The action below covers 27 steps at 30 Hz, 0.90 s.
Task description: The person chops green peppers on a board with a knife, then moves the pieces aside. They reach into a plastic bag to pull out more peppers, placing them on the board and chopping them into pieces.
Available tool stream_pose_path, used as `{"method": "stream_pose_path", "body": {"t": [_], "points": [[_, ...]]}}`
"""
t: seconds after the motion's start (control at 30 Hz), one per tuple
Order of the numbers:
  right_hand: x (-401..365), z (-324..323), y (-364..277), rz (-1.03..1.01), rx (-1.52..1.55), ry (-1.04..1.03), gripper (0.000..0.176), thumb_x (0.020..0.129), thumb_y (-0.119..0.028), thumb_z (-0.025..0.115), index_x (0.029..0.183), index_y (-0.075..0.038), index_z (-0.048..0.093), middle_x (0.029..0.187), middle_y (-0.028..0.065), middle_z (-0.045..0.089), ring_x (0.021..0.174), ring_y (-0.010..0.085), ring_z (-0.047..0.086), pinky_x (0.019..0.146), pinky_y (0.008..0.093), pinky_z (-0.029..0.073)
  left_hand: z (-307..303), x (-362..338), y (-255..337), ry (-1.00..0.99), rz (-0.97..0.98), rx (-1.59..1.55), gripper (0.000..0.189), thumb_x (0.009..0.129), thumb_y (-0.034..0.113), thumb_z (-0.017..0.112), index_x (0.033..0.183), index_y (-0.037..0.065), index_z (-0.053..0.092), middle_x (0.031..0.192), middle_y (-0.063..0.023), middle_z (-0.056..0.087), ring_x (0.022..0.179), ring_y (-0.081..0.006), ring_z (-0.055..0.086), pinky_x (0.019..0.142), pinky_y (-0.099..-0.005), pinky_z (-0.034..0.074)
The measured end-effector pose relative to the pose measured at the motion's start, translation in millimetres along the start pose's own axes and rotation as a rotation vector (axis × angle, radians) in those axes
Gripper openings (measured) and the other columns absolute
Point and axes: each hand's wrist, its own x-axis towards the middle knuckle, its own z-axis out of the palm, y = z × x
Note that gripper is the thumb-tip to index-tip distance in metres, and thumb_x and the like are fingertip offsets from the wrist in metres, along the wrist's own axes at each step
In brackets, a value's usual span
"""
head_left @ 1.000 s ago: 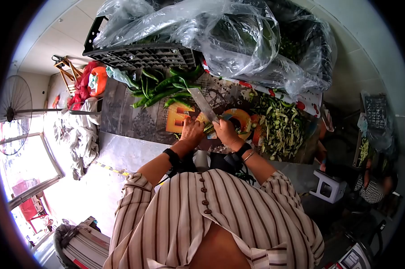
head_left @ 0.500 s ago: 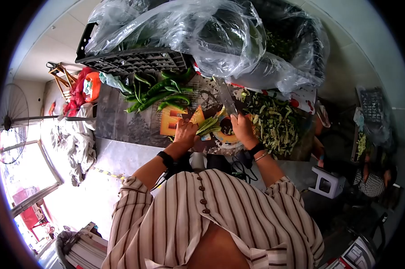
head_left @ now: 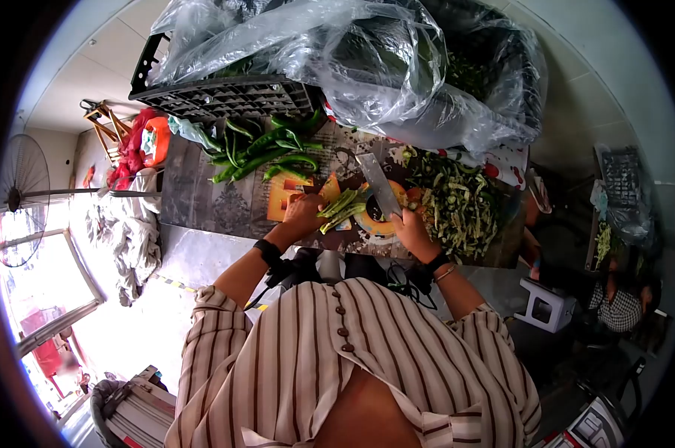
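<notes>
Patterned table (head_left: 203, 198), left hand (head_left: 302, 213) clutching green peppers (head_left: 341, 205), right hand (head_left: 412, 228) clenching cleaver (head_left: 378, 183) (blade angled)

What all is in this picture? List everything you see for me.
whole long green peppers: loose pile, green, left on the patterned table
bunch of green peppers: a few, green, table centre
broad steel knife: one, silver, at the bunch's right end
chopped pepper pieces: one heap, green, right of the knife
black plastic crate: one, black, behind the pile
clear plastic bags: several, clear, along the table's back
standing fan: one, dark, floor at left
white stool: one, white, floor at right
person in a checked shirt: one, far right
left hand: one, fingers holding the bunch
right hand: one, fingers gripping the knife
</notes>
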Motion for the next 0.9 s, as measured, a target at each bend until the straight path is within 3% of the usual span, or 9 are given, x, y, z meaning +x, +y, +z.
{"method": "stream_pose_path", "body": {"t": [0.03,0.23,0.4,0.53,0.63,0.67,0.77,0.9], "points": [[-1.2,1.9,0.8,-0.024,0.016,0.012,0.036,0.087,-0.02,0.055,0.063,0.001,0.039,0.047,0.0112,0.032,0.041,0.0185,0.033,0.043,0.0354,0.029,1.1,0.2,-0.3,0.001,0.0,0.0,0.027,0.069,0.026,0.059,0.091,0.011,0.058,0.091,-0.0106,0.058,0.09,-0.028,0.055,0.086,-0.0426,0.034],[-7.0,9.1,9.2,0.02,0.051,0.036,0.037,0.086,-0.02,0.055,0.062,0.001,0.036,0.048,0.0093,0.03,0.042,0.0165,0.031,0.043,0.036,0.028,22.3,4.4,-5.4,0.143,0.074,0.181,0.03,0.07,0.026,0.062,0.09,0.007,0.051,0.085,-0.0107,0.056,0.085,-0.029,0.054,0.078,-0.0412,0.037],[-9.6,7.3,8.3,0.034,0.051,0.027,0.036,0.087,-0.02,0.054,0.063,0.001,0.038,0.048,0.0087,0.032,0.043,0.0148,0.033,0.043,0.0355,0.029,20.3,-2.5,19.7,0.055,0.16,0.449,0.051,0.067,0.037,0.071,0.1,0.006,0.046,0.097,-0.0118,0.052,0.094,-0.0281,0.052,0.08,-0.0408,0.035],[-8.6,11.3,15.7,0.128,0.109,-0.048,0.035,0.088,-0.02,0.052,0.064,0.001,0.038,0.049,0.008,0.033,0.043,0.0145,0.036,0.043,0.0353,0.031,10.5,-5.4,39.7,-0.105,0.135,0.432,0.073,0.058,0.051,0.074,0.105,0.004,0.044,0.1,-0.0118,0.05,0.097,-0.0273,0.052,0.087,-0.0434,0.031],[-8.9,6.7,2.7,0.166,0.145,-0.101,0.034,0.089,-0.021,0.051,0.066,0.0,0.039,0.049,0.0075,0.033,0.043,0.0152,0.04,0.044,0.0365,0.034,19.0,-8.1,47.1,0.04,0.196,0.452,0.079,0.059,0.054,0.072,0.11,0.001,0.043,0.099,-0.0112,0.05,0.097,-0.0253,0.054,0.092,-0.0436,0.027],[-7.5,5.0,2.6,0.137,0.025,-0.132,0.033,0.087,-0.022,0.052,0.068,0.003,0.044,0.055,0.0166,0.041,0.048,0.0266,0.045,0.049,0.0409,0.035,20.8,-7.5,47.9,0.068,0.251,0.477,0.083,0.058,0.054,0.073,0.114,0.001,0.041,0.099,-0.01,0.049,0.098,-0.0237,0.051,0.091,-0.0444,0.028],[-6.4,-1.4,-9.9,0.233,-0.012,-0.212,0.032,0.087,-0.023,0.052,0.071,0.004,0.046,0.058,0.0181,0.044,0.052,0.0283,0.048,0.051,0.0408,0.037,20.9,-5.5,57.3,0.005,0.231,0.46,0.081,0.058,0.046,0.076,0.118,0.006,0.039,0.108,-0.0097,0.046,0.104,-0.025,0.047,0.091,-0.0469,0.028],[-10.5,-5.4,-8.1,0.327,0.131,-0.158,0.031,0.084,-0.022,0.053,0.07,0.005,0.048,0.057,0.0189,0.047,0.05,0.0311,0.049,0.05,0.0413,0.039,25.7,-0.8,56.2,-0.044,0.17,0.501,0.073,0.06,0.034,0.076,0.119,0.009,0.04,0.117,-0.0085,0.043,0.107,-0.025,0.046,0.093,-0.0449,0.028]]}}
